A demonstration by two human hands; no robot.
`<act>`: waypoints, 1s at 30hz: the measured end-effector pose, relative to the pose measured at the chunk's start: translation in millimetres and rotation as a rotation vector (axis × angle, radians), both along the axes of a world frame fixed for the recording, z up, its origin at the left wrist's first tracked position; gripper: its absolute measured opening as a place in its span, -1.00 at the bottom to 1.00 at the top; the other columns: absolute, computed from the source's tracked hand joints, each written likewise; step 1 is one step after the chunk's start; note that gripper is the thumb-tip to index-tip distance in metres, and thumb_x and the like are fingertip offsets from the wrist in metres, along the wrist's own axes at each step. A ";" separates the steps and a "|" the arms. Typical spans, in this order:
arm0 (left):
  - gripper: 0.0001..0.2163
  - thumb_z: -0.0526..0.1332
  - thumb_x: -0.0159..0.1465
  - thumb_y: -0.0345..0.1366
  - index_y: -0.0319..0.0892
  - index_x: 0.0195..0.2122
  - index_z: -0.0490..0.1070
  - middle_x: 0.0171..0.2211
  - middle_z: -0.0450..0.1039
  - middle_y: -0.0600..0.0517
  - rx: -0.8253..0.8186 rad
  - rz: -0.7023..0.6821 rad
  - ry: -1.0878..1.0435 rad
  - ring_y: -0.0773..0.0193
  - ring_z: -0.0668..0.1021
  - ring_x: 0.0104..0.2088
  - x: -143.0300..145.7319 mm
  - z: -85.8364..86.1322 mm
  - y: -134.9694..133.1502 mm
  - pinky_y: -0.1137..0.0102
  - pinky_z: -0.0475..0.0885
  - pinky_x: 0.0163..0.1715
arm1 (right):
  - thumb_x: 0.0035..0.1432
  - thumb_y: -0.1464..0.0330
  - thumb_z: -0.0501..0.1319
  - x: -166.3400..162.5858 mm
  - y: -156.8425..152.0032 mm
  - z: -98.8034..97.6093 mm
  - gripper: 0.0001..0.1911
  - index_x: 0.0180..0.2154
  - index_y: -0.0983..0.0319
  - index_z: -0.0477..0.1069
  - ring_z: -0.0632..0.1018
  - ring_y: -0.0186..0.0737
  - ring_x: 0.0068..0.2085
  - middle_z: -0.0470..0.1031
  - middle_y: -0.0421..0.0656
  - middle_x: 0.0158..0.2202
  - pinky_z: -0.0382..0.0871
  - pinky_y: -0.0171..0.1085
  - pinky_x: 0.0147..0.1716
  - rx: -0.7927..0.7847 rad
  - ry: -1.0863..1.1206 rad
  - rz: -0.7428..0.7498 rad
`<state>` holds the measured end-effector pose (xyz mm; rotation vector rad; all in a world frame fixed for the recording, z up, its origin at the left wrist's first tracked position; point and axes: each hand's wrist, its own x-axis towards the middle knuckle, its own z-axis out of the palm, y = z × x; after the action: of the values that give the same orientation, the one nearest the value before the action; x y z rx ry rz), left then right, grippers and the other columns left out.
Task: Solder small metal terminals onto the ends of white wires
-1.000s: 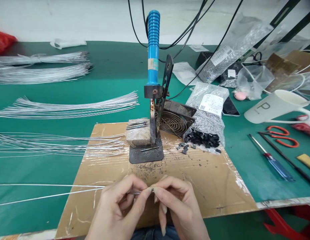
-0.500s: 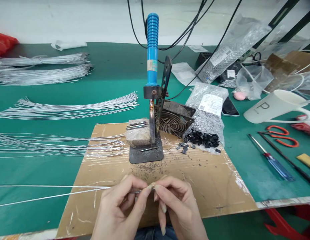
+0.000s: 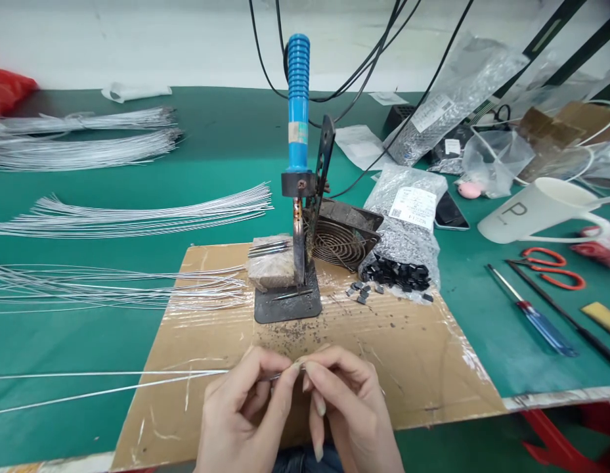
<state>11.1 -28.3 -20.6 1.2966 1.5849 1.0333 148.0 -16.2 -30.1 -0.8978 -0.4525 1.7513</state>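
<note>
Two thin white wires (image 3: 186, 373) run in from the left and converge at my left hand (image 3: 250, 407), whose thumb and forefinger are closed on them. My right hand (image 3: 348, 401) meets it fingertip to fingertip, in a pinch where the wires end. A sliver of something thin and metallic shows between the fingers; the fingertips hide most of it. Both hands are low over the cardboard sheet (image 3: 423, 368). Just beyond them, a blue-handled soldering iron (image 3: 299, 105) stands tip-down in a holder with a black base plate (image 3: 289, 309).
Thin metal pieces (image 3: 269, 247) lie on a block (image 3: 270, 269) beside the iron. More wires (image 3: 206, 289) spread at left. Behind the iron sits a small fan (image 3: 341, 243), beside a bag of black bits (image 3: 400, 272). A screwdriver (image 3: 545, 328), scissors (image 3: 563, 282) and mug (image 3: 536, 213) are at right.
The wires and my left hand have shifted slightly to the right. My fingertips stay pinched together in nearly the same place. The camera view has moved a little.
</note>
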 end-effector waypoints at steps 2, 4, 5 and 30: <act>-0.79 0.31 0.35 -0.16 -0.13 -0.40 0.54 -0.50 0.52 0.07 -0.026 0.001 -0.045 0.37 0.54 -0.48 0.9 1.4 0.6 0.61 0.48 -0.45 | 0.15 0.19 0.51 0.5 0.4 0.6 -0.75 -0.38 0.25 0.68 0.38 -0.53 -0.69 0.46 -0.26 -0.53 0.32 -0.56 -0.76 -0.003 -0.005 0.005; -0.79 0.32 0.34 -0.17 -0.14 -0.39 0.54 -0.49 0.54 0.06 -0.048 0.003 -0.090 0.36 0.55 -0.47 1.7 4.1 2.4 0.60 0.48 -0.44 | 0.15 0.17 0.51 1.4 1.0 1.8 -0.73 -0.37 0.26 0.69 0.39 -0.53 -0.69 0.48 -0.25 -0.51 0.34 -0.56 -0.76 -0.007 -0.014 0.019; -0.79 0.33 0.33 -0.17 -0.14 -0.40 0.54 -0.49 0.53 0.07 -0.054 0.009 -0.105 0.37 0.55 -0.48 2.0 5.8 3.5 0.60 0.47 -0.46 | 0.14 0.16 0.51 1.9 1.2 2.4 -0.72 -0.35 0.26 0.70 0.39 -0.53 -0.69 0.50 -0.24 -0.50 0.35 -0.55 -0.76 -0.010 -0.017 0.024; -0.85 0.41 0.24 -0.24 -0.13 -0.47 0.59 -0.52 0.55 0.08 0.079 0.090 -0.037 0.37 0.53 -0.53 2.1 9.5 6.1 0.58 0.43 -0.54 | 0.18 0.23 0.48 -1.9 -3.5 -3.8 -0.79 -0.35 0.26 0.68 0.49 -0.47 -0.68 0.54 -0.20 -0.44 0.35 -0.51 -0.72 0.075 -0.148 -0.048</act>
<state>13.1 -22.2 -11.0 1.2605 1.6010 1.1793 146.2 -19.7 -33.9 -0.9804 -0.5845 1.6201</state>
